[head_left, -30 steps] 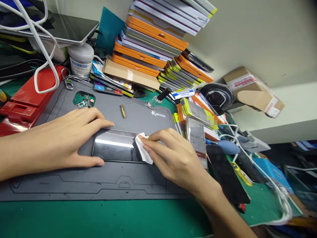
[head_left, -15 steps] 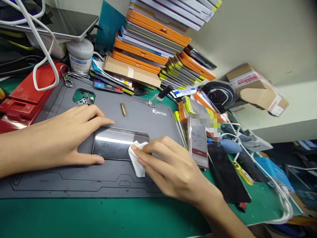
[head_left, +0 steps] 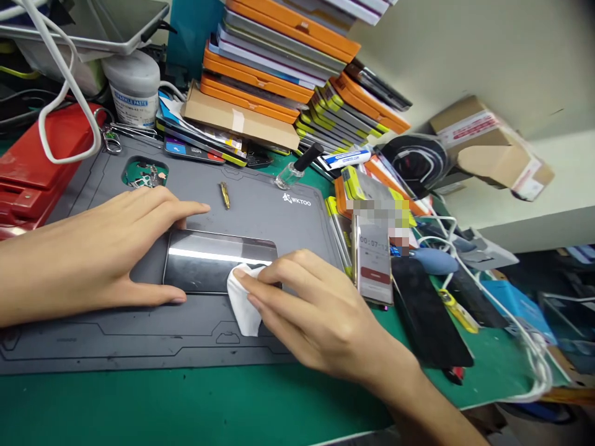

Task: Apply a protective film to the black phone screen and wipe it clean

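A dark, glossy smartphone (head_left: 204,266) lies flat, screen up, on the grey work mat (head_left: 186,344). My left hand (head_left: 125,248) is at its left end, thumb and fingers spread apart with the thumb by the near corner; the index finger is raised off the far edge. In my right hand (head_left: 320,303) a folded white wipe (head_left: 244,306) is pinched between thumb and fingers. The wipe presses on the right part of the screen, and its loose end hangs over the near edge. A small brass screwdriver bit (head_left: 225,196) lies beyond the phone.
A glass bottle with a black cap (head_left: 297,167) stands at the mat's far edge. Another phone showing a timer (head_left: 373,257) leans at the right. Stacked orange boxes (head_left: 260,74) rise behind; a red tool (head_left: 41,161) and a paste jar (head_left: 132,90) are at the left.
The view has shifted slightly, so most things sit a little further left. The wipe has moved slightly left along the screen. My left index finger has lifted away from the phone's edge.
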A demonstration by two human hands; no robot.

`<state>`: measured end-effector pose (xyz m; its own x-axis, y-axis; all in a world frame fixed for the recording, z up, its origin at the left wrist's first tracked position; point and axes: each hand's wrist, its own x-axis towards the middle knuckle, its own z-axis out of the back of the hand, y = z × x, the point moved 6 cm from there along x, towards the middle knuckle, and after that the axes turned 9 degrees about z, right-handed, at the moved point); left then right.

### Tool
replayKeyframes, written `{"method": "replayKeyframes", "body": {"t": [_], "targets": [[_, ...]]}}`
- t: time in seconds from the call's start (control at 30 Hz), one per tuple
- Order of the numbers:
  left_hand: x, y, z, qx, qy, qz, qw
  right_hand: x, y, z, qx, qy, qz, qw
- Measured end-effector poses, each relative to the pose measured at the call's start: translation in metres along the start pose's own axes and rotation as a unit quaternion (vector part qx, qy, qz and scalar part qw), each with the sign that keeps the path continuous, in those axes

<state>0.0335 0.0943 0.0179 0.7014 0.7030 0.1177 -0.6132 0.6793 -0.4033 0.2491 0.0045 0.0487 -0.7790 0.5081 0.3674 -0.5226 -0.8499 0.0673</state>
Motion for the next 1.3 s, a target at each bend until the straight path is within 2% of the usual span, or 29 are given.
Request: {"method": "replayKeyframes", "body": {"t": [0.13,0.3,0.67,0.9,1.1,1.3], "targets": [[0.001,-0.002,0.001,0.007,0.005,-0.008,1.000,-0.006,-0.009,0.007,-0.046,0.002,0.002,0.999],[0.001,0.001,0.000,0.007,0.001,-0.007,1.000,-0.007,-0.001,0.011,-0.013,0.024,0.040,0.999],[-0.001,0.006,-0.001,-0.001,0.004,0.004,1.000,-0.004,0.001,0.009,0.025,0.027,0.015,0.999],[0.001,0.003,-0.002,-0.008,0.005,0.022,1.000,-0.007,-0.006,0.009,-0.010,0.020,-0.021,1.000],[0.001,0.000,0.001,-0.020,0.012,0.019,1.000,-0.005,-0.001,0.005,0.013,0.027,0.015,0.999],[0.001,-0.002,0.004,-0.017,0.012,0.003,1.000,-0.006,-0.016,0.000,0.011,-0.007,-0.050,0.999]]}}
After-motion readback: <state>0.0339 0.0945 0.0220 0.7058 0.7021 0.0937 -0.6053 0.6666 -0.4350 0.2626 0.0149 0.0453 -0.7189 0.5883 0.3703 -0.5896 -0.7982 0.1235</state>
